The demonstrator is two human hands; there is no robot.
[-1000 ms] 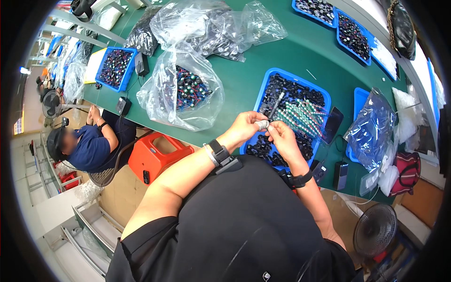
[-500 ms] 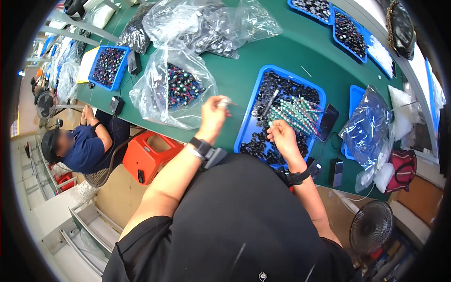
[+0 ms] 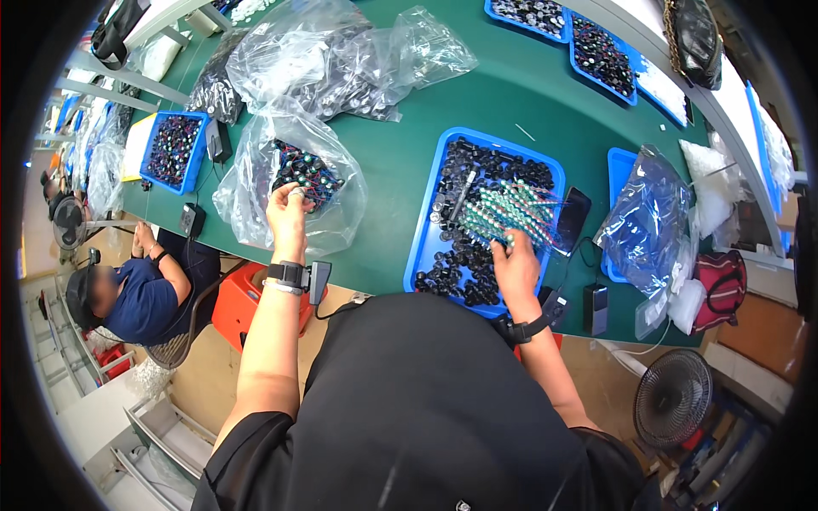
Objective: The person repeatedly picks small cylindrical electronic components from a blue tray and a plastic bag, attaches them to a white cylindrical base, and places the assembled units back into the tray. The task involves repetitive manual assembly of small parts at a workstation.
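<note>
My left hand (image 3: 287,226) is over the mouth of a clear plastic bag (image 3: 345,217), its fingers closed round a small pale round part (image 3: 296,194). Inside the bag lies a heap of small dark round parts with thin red and blue wires (image 3: 315,180). My right hand (image 3: 516,271) hovers above a blue tray (image 3: 416,255), fingertips together beside a bundle of green strips (image 3: 511,209) with round dots and thin wire ends. Whatever those fingertips pinch is too small to make out. Loose black round caps (image 3: 460,264) cover much of the tray around the strips.
A phone (image 3: 573,220) and a black box-shaped device (image 3: 596,308) lie right of the tray. Large clear bags of parts (image 3: 332,68) stand at the back. Another blue tray of wired parts (image 3: 173,153) is far left, near a seated person (image 3: 153,289). A fan (image 3: 673,398) stands lower right.
My left hand has moved left from the space between bag and tray to the parts in the bag. The right hand stays by the strips, slightly lower. The whole view has shifted.
</note>
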